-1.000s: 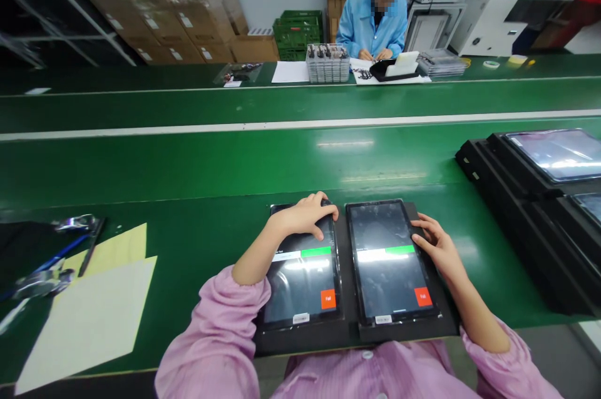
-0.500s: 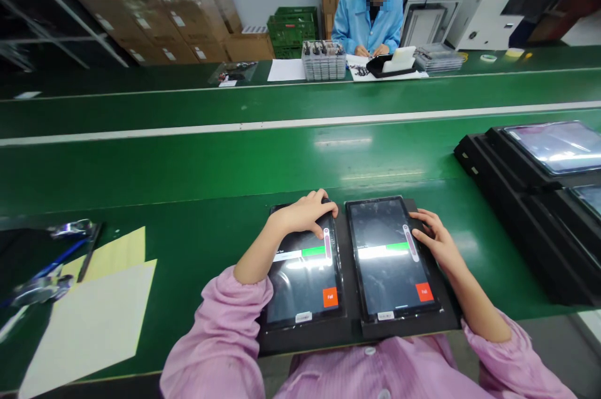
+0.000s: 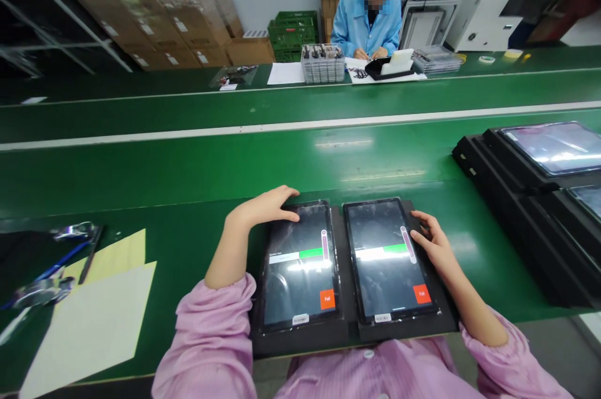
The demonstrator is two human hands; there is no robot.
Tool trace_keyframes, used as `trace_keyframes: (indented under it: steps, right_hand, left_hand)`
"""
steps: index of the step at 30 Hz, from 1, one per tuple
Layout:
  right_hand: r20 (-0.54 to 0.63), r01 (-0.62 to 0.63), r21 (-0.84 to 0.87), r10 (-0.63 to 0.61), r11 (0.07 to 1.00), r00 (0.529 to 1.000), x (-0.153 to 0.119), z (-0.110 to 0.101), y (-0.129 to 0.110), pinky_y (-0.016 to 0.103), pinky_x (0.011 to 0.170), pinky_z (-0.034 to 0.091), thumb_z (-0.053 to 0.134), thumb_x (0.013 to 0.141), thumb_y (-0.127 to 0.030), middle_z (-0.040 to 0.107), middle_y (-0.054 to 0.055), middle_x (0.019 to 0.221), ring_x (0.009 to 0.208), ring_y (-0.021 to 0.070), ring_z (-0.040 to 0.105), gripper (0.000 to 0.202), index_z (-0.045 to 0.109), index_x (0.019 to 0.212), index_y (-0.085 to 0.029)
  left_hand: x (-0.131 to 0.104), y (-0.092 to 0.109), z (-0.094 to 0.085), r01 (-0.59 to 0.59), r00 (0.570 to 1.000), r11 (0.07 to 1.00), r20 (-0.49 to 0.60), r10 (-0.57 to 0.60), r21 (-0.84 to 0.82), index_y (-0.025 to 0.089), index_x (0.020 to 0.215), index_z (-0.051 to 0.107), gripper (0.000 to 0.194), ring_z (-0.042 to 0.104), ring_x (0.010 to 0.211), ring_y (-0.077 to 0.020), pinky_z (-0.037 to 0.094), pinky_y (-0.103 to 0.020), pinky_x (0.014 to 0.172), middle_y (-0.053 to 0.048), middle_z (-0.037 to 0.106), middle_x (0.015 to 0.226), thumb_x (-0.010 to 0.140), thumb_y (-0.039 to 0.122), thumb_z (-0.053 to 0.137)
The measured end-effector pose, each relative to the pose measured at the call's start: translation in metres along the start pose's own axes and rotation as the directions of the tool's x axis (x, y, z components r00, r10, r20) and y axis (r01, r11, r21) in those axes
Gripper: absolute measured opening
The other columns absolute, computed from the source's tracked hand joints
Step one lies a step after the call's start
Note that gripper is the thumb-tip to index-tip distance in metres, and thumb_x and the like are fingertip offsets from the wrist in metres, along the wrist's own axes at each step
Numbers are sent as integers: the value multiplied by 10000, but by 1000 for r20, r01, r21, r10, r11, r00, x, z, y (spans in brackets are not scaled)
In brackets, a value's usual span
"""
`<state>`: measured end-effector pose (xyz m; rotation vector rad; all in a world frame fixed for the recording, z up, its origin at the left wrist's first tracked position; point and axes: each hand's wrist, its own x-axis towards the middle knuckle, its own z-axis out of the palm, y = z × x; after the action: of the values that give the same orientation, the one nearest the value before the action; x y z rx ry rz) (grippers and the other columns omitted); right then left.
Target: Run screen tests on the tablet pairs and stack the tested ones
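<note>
Two black tablets lie side by side in a black tray (image 3: 305, 344). Both lit screens show a volume slider, a green bar and a red "Fail" box. Over the upper left corner of the left tablet (image 3: 300, 292) is my left hand (image 3: 268, 206), its fingers stretched out and its thumb apart above the screen; nothing is in it. At the upper right edge of the right tablet (image 3: 387, 286), my right hand (image 3: 434, 239) rests with thumb and forefinger apart, the thumb at the tablet's side. Its other fingers lie along the tray, partly hidden.
More tablets (image 3: 554, 145) sit in black trays (image 3: 498, 211) at right. Yellow and white paper sheets (image 3: 98, 317), a blue pen (image 3: 61, 261) and crumpled wrapping (image 3: 44, 289) lie at left. Across the green bench, a person in blue (image 3: 366, 20) works behind a clear parts box (image 3: 323, 64).
My left hand has moved left, from the left tablet's upper right edge to its upper left corner, uncovering the screen. The right hand stays at the right tablet's edge.
</note>
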<state>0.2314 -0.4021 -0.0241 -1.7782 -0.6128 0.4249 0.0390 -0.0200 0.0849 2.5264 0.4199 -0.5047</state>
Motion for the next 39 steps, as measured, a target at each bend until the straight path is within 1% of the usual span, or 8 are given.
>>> trace_keyframes:
  steps: [4, 14, 21, 25, 29, 32, 36, 39]
  right_hand:
    - [2, 24, -26, -24, 999, 1000, 0, 0, 4, 490, 1102, 417, 620, 851, -514, 510, 88, 1309, 1268, 299, 498, 460, 533, 1246, -294]
    - [7, 20, -9, -20, 1000, 1000, -1, 0, 2, 478, 1115, 410, 622, 860, -487, 510, 86, 1312, 1264, 289, 507, 457, 514, 1258, -291]
    - [11, 22, -25, -22, 999, 1000, -1, -1, 2, 484, 1112, 414, 626, 859, -499, 511, 84, 1325, 1272, 295, 504, 474, 514, 1273, -297]
    - [13, 8, -21, -8, 1000, 1000, -1, -1, 2, 481, 1111, 413, 626, 853, -510, 505, 88, 1329, 1271, 293, 507, 484, 505, 1272, -297]
    - [6, -17, 2, 17, 1000, 1000, 0, 0, 2, 506, 1133, 375, 639, 834, -513, 497, 92, 1341, 1301, 308, 479, 504, 499, 1264, -292]
    - [7, -32, 18, 32, 999, 999, 1, -1, 1, 524, 1135, 365, 651, 821, -523, 492, 98, 1350, 1299, 319, 479, 527, 490, 1266, -294]
    - [6, -45, 38, 44, 998, 999, 1, 0, -1, 520, 1138, 362, 661, 813, -521, 490, 108, 1362, 1302, 321, 478, 539, 481, 1264, -286]
    - [-4, -53, 50, 53, 997, 999, 1, 1, -3, 513, 1136, 365, 671, 802, -505, 496, 110, 1375, 1300, 319, 480, 548, 480, 1264, -280]
  left_hand:
    - [-2, -10, -4, 17, 997, 999, 79, -13, -49, 182, 1238, 574, 623, 580, 1218, -292, 448, -371, 1034, -125, 612, 1332, 769, 592, 591]
    - [-13, 5, -10, -13, 1000, 1000, 0, 13, 17, 198, 999, 650, 497, 639, 996, -287, 496, -351, 852, -94, 694, 1090, 770, 632, 571]
    - [-11, 13, -4, -74, 995, 995, 71, 69, 61, 210, 1171, 663, 528, 609, 1141, -295, 475, -345, 942, -93, 665, 1251, 785, 567, 615]
    - [-16, 22, -2, -41, 996, 996, 78, 35, 81, 177, 1267, 630, 578, 594, 1199, -308, 456, -367, 995, -116, 645, 1313, 818, 539, 590]
    - [-27, 28, 0, 36, 994, 997, 104, -43, 75, 171, 1434, 489, 689, 480, 1363, -299, 385, -375, 1101, -119, 482, 1509, 864, 559, 518]
    - [-34, 22, 1, 35, 990, 995, 136, -47, 89, 195, 1500, 396, 754, 412, 1418, -286, 345, -381, 1142, -107, 394, 1567, 868, 593, 502]
    - [-35, 6, -2, 107, 992, 983, 54, -116, 151, 167, 1504, 389, 814, 349, 1449, -335, 352, -418, 1142, -152, 283, 1611, 862, 657, 491]
    - [-25, 8, -2, 109, 994, 982, -3, -110, 153, 114, 1475, 423, 765, 400, 1416, -344, 356, -431, 1139, -186, 363, 1571, 897, 613, 474]
